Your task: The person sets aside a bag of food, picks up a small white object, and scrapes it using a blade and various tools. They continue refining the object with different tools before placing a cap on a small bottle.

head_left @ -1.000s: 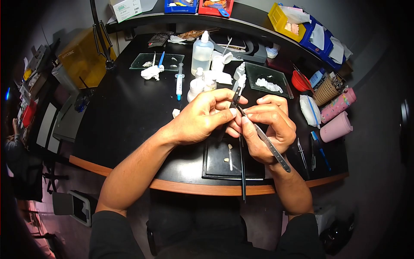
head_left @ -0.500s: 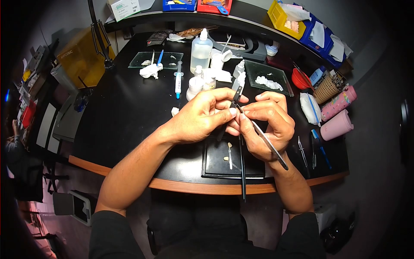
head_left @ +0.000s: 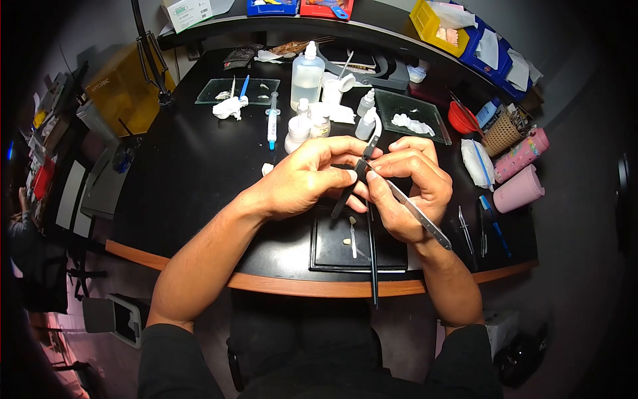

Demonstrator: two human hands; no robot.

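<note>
My left hand [head_left: 299, 176] is closed, thumb and fingers around a black-handled tool [head_left: 344, 198] with a curved, pale metal end rising above the fingers. Close beside it my right hand [head_left: 415, 193] pinches a flat metal instrument [head_left: 422, 219] that slants down to the right. A slim dark rod [head_left: 373, 259] hangs below the right fingers, past the table's front edge. Both hands' fingertips meet at the black tool; any small piece between them is hidden. Under them lies a black slab [head_left: 325, 256] with small tooth-coloured pieces [head_left: 347, 242] and a white stick [head_left: 353, 243].
Dropper bottles [head_left: 365, 124], jars [head_left: 298, 137] and a large clear bottle [head_left: 308, 76] stand beyond the hands. A syringe [head_left: 272, 123] and glass plate [head_left: 207, 92] are at left. Another glass plate [head_left: 435, 116], pink cup [head_left: 518, 189] and blue brush [head_left: 495, 226] are at right.
The black tool has turned between the fingers, so more of its handle and curved end shows. The metal instrument's outer end has swung slightly up and right. The hands stay nearly in place.
</note>
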